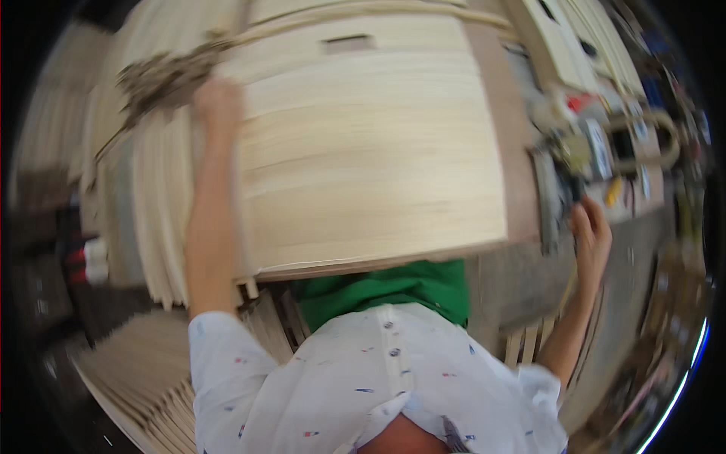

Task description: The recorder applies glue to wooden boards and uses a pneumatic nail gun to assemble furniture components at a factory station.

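A wide pale wooden panel (370, 151), which looks made of strips laid side by side, lies on a brown board in front of me. My left hand (219, 102) is over its far left edge, beside a ragged bundle of brown strips (170, 76). Motion smears its fingers, so any grip is hidden. My right hand (592, 231) is off the panel's right side, its fingers curled together at a dark part of a grey metal fixture (548, 200). What those fingers hold, if anything, is too small to make out.
Long pale wooden strips (162, 204) lie left of the panel. More slats (144, 371) are stacked low on the left. Beyond my right hand are a red-and-white item (578, 102), a curved beige handle (665, 140) and a small yellow object (612, 191). Long boards (560, 45) stand at far right.
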Demonstrator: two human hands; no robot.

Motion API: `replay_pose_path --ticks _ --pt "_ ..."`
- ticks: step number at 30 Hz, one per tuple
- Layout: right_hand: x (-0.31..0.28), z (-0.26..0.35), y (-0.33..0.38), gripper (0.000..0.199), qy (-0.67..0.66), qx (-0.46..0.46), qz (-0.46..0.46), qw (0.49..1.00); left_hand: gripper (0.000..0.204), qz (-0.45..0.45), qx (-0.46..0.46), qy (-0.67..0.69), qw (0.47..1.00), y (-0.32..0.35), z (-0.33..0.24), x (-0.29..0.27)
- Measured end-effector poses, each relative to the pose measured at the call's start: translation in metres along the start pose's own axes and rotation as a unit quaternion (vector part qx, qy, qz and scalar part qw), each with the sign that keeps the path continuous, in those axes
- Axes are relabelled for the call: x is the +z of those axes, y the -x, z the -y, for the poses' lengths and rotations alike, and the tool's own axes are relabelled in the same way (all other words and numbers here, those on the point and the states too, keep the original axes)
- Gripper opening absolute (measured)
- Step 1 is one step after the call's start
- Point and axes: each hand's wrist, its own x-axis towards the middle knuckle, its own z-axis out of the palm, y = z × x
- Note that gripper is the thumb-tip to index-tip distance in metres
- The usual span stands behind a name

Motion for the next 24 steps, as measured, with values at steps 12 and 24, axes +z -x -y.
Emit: replay_pose_path --ticks 12,24 --pt "0.027 -0.025 -0.078 0.048 0.322 -0.125 -0.048 0.937 0.043 0.057 -0.152 0.299 0.94 0.002 0.012 -0.044" --pt "0.006 -0.021 -0.107 0.042 0.191 0.052 0.069 0.978 0.028 -0.046 -0.21 0.355 0.91 0.018 -0.002 -0.042"
